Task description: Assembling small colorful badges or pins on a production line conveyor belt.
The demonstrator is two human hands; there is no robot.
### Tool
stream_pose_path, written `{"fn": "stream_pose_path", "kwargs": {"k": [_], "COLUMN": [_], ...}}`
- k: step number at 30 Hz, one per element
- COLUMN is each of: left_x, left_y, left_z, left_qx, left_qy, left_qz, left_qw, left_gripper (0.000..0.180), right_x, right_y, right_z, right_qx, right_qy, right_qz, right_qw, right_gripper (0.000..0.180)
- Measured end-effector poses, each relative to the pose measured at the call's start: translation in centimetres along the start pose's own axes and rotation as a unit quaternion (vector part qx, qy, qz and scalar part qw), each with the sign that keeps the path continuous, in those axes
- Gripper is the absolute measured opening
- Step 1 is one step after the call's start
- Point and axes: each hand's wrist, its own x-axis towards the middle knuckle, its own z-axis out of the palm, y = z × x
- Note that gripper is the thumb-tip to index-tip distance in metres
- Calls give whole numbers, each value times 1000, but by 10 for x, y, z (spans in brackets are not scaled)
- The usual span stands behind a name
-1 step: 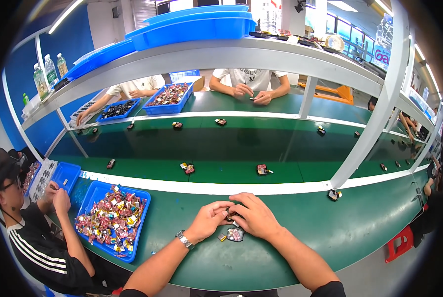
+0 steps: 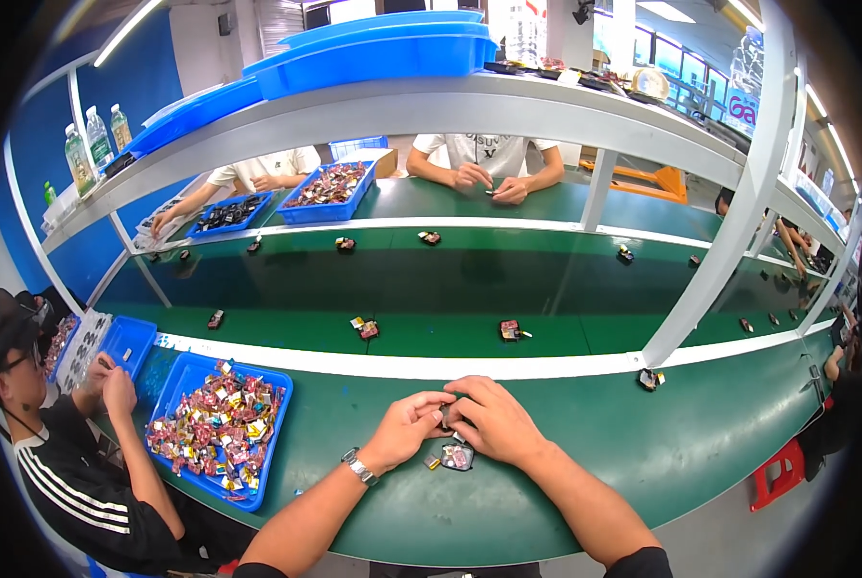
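Note:
My left hand (image 2: 407,426), with a metal-banded watch (image 2: 360,466) on the wrist, is closed at the fingertips. Facing it, my right hand (image 2: 493,421) curls over from the other side. Between their fingers is a small dark part (image 2: 445,414), mostly hidden by them. Just below the fingers, a small dark-edged electronic unit (image 2: 458,457) with a pale, reddish top lies on the green bench (image 2: 392,515). A little yellow-and-silver piece (image 2: 433,462) lies at its left side.
To the left stands a blue tray (image 2: 275,424) heaped with small reddish boards; a co-worker (image 2: 74,462) sits beyond it. Ahead, a green conveyor belt (image 2: 431,328) carries spaced-out units. A white post (image 2: 710,231) and overhead shelf (image 2: 450,101) frame the bench. Another unit (image 2: 650,380) sits by the belt's edge.

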Motion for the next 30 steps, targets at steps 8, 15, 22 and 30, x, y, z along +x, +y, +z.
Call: {"fn": "stream_pose_path", "kwargs": {"k": [8, 15, 22, 30], "left_x": [0, -3, -1, -2], "left_y": [0, 1, -1, 1], "left_z": [-1, -8, -8, -8], "left_qx": [-3, -27, -39, -36], "left_qy": [15, -29, -46, -46], "left_qz": [6, -7, -1, -23], "left_qw": [1000, 999, 998, 998], "left_gripper": [31, 36, 38, 30], "right_x": [-1, -5, -5, -8], "right_y": [0, -5, -4, -6], "right_z": [0, 4, 4, -1], "right_qx": [-20, 81, 91, 138], "right_qy": [11, 29, 39, 11], "right_qz": [-3, 79, 95, 100], "right_qw": [1000, 993, 991, 985], "right_gripper": [15, 8, 10, 12]}}
